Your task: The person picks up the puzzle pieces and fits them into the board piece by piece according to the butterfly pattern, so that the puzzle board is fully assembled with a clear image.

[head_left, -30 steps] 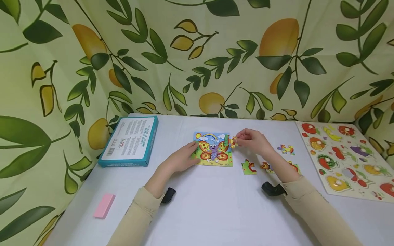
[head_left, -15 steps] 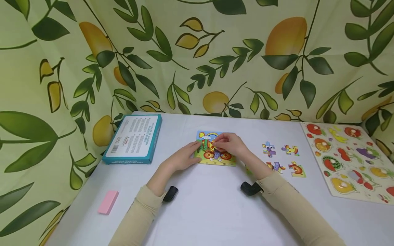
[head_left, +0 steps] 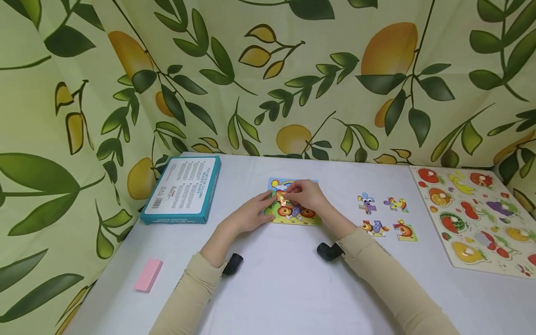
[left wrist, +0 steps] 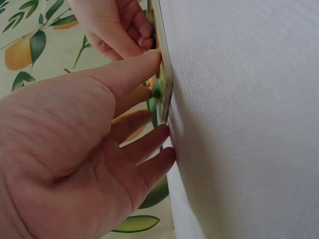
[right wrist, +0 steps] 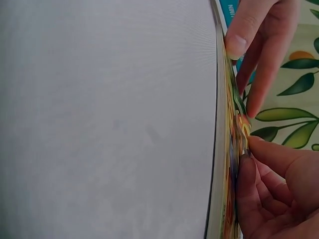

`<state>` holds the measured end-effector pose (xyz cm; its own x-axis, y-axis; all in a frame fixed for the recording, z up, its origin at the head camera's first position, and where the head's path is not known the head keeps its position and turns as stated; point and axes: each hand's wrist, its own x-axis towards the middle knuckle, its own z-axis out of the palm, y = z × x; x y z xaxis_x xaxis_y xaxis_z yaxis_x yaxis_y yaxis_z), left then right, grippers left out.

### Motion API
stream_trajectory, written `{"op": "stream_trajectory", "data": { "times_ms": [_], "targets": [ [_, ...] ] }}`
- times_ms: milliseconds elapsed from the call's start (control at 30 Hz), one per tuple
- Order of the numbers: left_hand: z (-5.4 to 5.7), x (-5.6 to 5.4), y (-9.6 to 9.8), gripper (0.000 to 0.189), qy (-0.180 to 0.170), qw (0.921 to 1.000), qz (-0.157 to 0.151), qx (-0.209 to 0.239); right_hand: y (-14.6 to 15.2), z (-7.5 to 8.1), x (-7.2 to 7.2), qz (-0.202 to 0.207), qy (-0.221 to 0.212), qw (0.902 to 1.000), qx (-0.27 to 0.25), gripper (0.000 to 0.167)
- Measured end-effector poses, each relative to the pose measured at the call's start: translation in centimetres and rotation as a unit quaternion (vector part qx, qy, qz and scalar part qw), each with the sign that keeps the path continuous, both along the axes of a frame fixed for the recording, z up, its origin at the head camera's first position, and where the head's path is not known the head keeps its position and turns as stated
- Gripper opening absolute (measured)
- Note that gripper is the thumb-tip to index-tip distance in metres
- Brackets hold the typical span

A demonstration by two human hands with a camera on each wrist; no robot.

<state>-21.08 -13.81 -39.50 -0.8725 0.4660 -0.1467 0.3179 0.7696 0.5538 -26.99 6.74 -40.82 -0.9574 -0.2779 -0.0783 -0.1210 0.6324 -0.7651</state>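
A butterfly-picture puzzle board (head_left: 298, 222) lies flat on the white table. At its left side is my left hand (head_left: 247, 216), with the thumb (left wrist: 144, 63) resting on the board and the other fingers extended along the edge. My right hand (head_left: 310, 195) is over the board's middle. Between thumb and fingertips it pinches a red and yellow puzzle piece (right wrist: 244, 132), low over the picture's left wing. Whether the piece lies fully flat is hard to tell. Part of the butterfly is hidden by the right hand.
Several loose puzzle pieces (head_left: 366, 204) lie right of the board. Further right is a fruit peg board (head_left: 456, 223). A teal-edged box (head_left: 182, 190) sits at the back left, a pink block (head_left: 148, 275) at the front left. A patterned curtain (head_left: 234, 107) rises behind the table.
My right hand has carried the puzzle piece leftward from beside the board's right edge to over its left-middle. The left hand has stayed at the left edge. The head view has shifted slightly.
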Motion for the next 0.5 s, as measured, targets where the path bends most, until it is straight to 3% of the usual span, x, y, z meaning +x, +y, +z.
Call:
{"op": "stream_trajectory", "data": {
  "times_ms": [200,500],
  "targets": [
    [0.13,0.03,-0.08,0.058,0.012,0.9995,-0.019,-0.022,-0.22,-0.06,-0.04,0.001,0.016,0.9998,0.014,0.02],
    [-0.29,-0.07,-0.08,0.059,0.012,0.9991,-0.021,-0.035,-0.03,-0.52,-0.05,0.01,0.014,0.9999,-0.002,0.021]
  ]
}}
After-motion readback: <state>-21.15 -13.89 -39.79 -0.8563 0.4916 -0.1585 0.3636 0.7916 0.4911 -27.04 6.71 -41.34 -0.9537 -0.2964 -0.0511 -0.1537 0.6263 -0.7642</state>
